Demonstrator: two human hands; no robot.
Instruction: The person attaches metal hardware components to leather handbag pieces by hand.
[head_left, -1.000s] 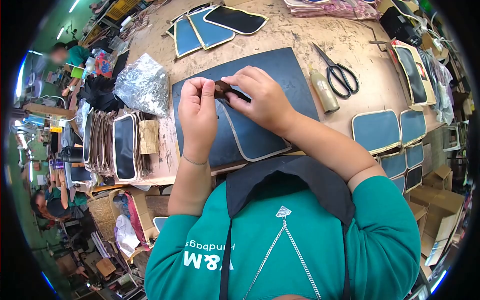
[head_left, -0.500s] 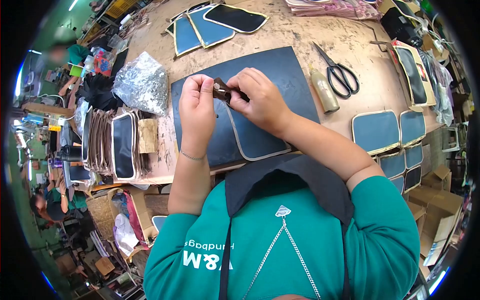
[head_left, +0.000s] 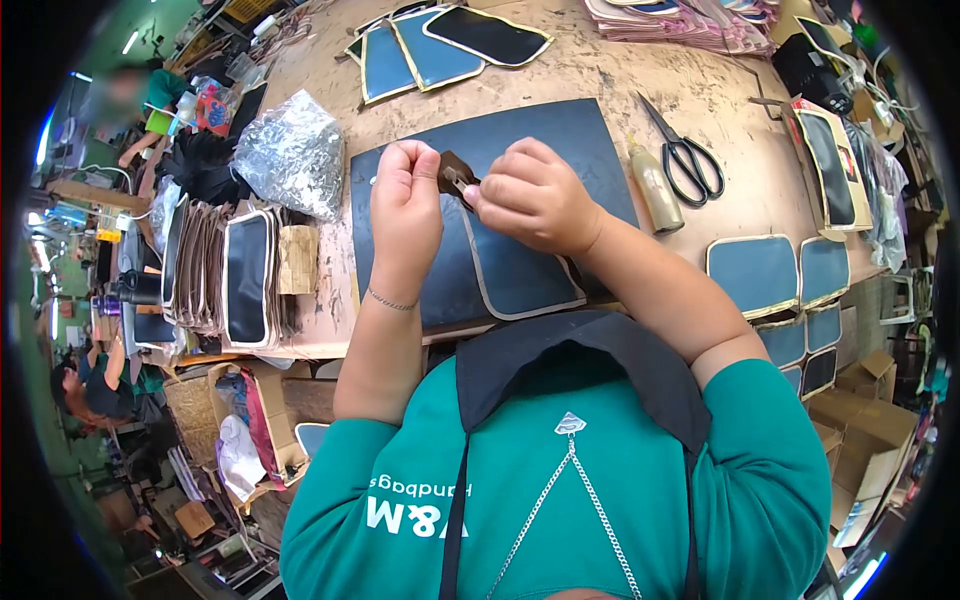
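Observation:
Both hands are raised over a dark board (head_left: 385, 250) at the table's front. My left hand (head_left: 408, 190) has its fingers pinched on the left end of a small dark brown piece (head_left: 457, 172). The fingers of my right hand (head_left: 535, 200) are curled on the other side of that piece, with a small light metallic part (head_left: 461, 186) between the hands. Its exact shape is too small to tell. Beneath the hands, a blue panel with a pale edge (head_left: 520, 270) lies on the board.
Black-handled scissors (head_left: 690, 170) and a bottle (head_left: 655, 190) lie right of the board. A plastic bag (head_left: 290, 155), stacked panels (head_left: 248, 280) and a wooden block (head_left: 299, 260) are at left. Blue panels (head_left: 752, 272) lie at right. People are at far left.
The brown piece has turned and now shows a broader face and a metallic part. My right hand has shifted slightly right, its fingers more curled. The whole view has shifted slightly.

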